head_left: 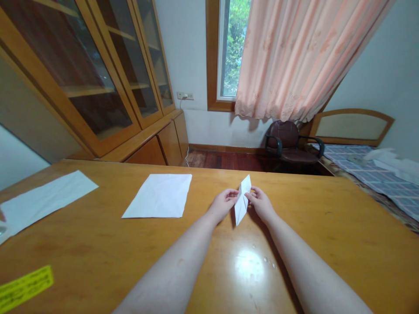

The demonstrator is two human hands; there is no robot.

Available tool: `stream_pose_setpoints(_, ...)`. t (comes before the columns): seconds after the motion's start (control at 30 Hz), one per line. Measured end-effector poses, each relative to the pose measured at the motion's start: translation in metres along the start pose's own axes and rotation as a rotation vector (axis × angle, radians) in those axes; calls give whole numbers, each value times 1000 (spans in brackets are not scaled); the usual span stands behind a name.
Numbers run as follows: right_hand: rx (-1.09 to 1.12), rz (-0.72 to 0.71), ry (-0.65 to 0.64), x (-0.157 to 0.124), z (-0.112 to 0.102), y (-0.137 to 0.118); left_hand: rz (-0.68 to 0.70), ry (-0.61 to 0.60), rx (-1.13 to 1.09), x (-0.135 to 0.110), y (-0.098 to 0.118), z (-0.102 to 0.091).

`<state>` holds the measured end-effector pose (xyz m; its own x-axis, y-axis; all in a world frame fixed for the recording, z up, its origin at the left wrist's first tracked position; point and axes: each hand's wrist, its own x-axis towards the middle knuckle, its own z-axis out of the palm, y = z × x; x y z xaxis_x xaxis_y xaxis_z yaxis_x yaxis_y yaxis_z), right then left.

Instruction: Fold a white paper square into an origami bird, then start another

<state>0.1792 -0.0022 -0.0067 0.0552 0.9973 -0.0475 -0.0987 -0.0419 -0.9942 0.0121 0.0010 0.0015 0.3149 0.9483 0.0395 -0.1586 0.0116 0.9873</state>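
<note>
A piece of folded white paper (242, 201), narrow and diamond-shaped with pointed ends, is held between my two hands just over the wooden table (157, 261). My left hand (225, 201) pinches its left edge near the middle. On the opposite edge, my right hand (260, 201) grips it with the thumb on the near face and the fingers behind. A crease runs along its length. To the left of my hands lies a flat stack or sheet of white paper (160, 196).
A long strip of white paper (52, 198) lies at the table's far left, and a yellow label (28, 285) with writing is at the near left. Beyond the table stand a glass-door cabinet (131, 109), a dark red armchair (284, 141) and a bed (369, 165).
</note>
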Motion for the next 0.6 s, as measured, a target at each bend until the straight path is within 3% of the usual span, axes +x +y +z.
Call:
stream_pose_setpoints(0.4, -15, 13, -20, 0, 0, 0, -138, -17, -213, 1, 2, 1)
stream_pose_setpoints(0.6, -10, 17, -16, 0, 0, 2, -124, -29, -195, 0, 3, 1)
